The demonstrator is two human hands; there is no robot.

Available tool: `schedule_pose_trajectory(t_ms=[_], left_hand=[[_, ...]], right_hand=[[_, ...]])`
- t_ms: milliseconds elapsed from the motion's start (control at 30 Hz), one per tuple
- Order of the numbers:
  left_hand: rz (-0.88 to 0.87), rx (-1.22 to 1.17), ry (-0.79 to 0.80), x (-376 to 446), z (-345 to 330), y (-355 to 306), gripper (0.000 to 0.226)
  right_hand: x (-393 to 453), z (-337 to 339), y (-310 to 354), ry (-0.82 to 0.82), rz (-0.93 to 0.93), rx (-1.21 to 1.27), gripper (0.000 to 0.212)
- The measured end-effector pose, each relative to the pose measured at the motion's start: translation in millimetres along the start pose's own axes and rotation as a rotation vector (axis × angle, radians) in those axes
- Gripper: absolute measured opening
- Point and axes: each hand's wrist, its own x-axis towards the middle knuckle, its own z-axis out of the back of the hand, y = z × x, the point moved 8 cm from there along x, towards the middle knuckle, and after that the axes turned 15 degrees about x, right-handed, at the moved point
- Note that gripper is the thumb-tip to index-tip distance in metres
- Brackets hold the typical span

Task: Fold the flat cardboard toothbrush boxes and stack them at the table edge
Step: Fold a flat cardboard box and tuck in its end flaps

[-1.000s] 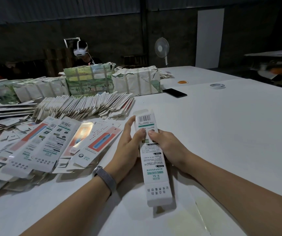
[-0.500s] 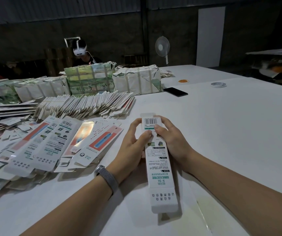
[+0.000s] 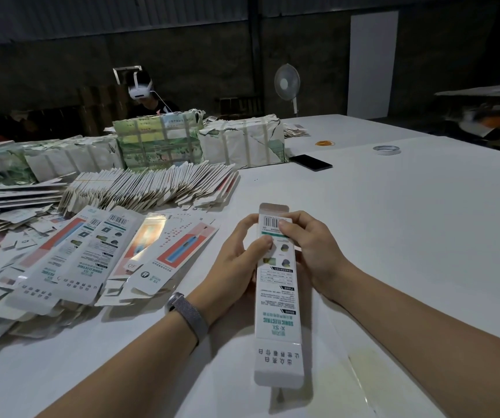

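Above the near part of the white worktop (image 3: 393, 236) we hold one folded toothbrush box (image 3: 277, 303) lengthwise, its barcode end pointing away from us and its far flap standing up; we cannot see inside it, so we cannot tell whether it holds anything. Our left hand (image 3: 236, 267) grips the box from the left, fingers curled round its upper part with the thumb pressed on the printed face. Our right hand (image 3: 312, 251) grips it from the right, the thumb lying on the barcode and the fingers wrapped behind the top edge. Both grips are closed on the box, near its far end, while its near end hangs free over the worktop. A grey wristband (image 3: 188, 315) sits on our left wrist. To the left lie flat unfolded boxes (image 3: 85, 260), spread in an overlapping heap, printed sides up. Beyond them a long row of flat blanks (image 3: 152, 188) leans on edge. Further back stand wrapped bundles (image 3: 158, 143), bound with pale straps, their contents hidden by the paper. On the far worktop we see a black phone (image 3: 310, 162), a roll of tape (image 3: 386, 149) and some rubber bands (image 3: 325, 143), well apart from the box. A person wearing a white headset (image 3: 140, 91) sits behind the bundles, and a standing fan (image 3: 286, 84) is by the back wall.
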Motion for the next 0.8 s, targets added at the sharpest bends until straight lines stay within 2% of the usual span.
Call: schedule_pose_trajectory(t_ms=[100, 267, 433, 633, 800], left_hand=[[0.020, 0.009, 0.018, -0.7, -1.3, 2.1, 0.041], [0.053, 0.030, 0.012, -0.9, -2.1, 3.4, 0.055], [0.065, 0.042, -0.017, -2.1, 1.2, 6.0, 0.063], [0.062, 0.019, 0.012, -0.2, -0.1, 3.7, 0.049], [0.073, -0.010, 0.025, -0.2, 1.0, 7.0, 0.034]], right_hand=[[-0.4, 2.5, 4.7, -0.031, 0.064, -0.003, 0.009], [-2.8, 2.4, 13.4, -0.052, 0.153, 0.002, 0.020], [-3.4, 1.4, 16.7, -0.046, 0.197, -0.094, 0.023], [-4.0, -2.7, 19.4, -0.023, 0.237, -0.130, 0.024], [-4.6, -5.1, 16.7, 0.026, 0.184, -0.120, 0.021]])
